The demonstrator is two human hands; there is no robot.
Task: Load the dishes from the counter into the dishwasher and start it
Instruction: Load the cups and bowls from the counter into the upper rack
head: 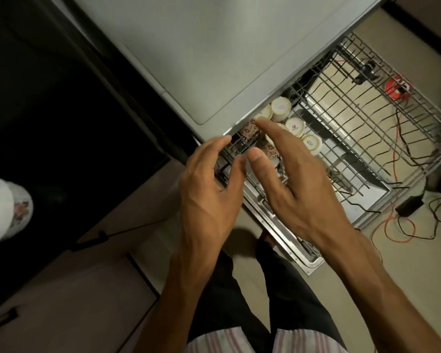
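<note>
Four upturned cups (pixel 280 108) in one rack (pixel 367 138); two hands, left (pixel 209 197) and right (pixel 298 189), fingers spread, empty.

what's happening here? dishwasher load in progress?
Yes, mid-load. A person stands over the pulled-out dishwasher rack, both hands open above its near left corner and holding nothing. The left hand hovers at the rack edge; the right hand reaches toward the upturned cups already set in a row. Most of the rack is bare. A white dish sits at far left.
</note>
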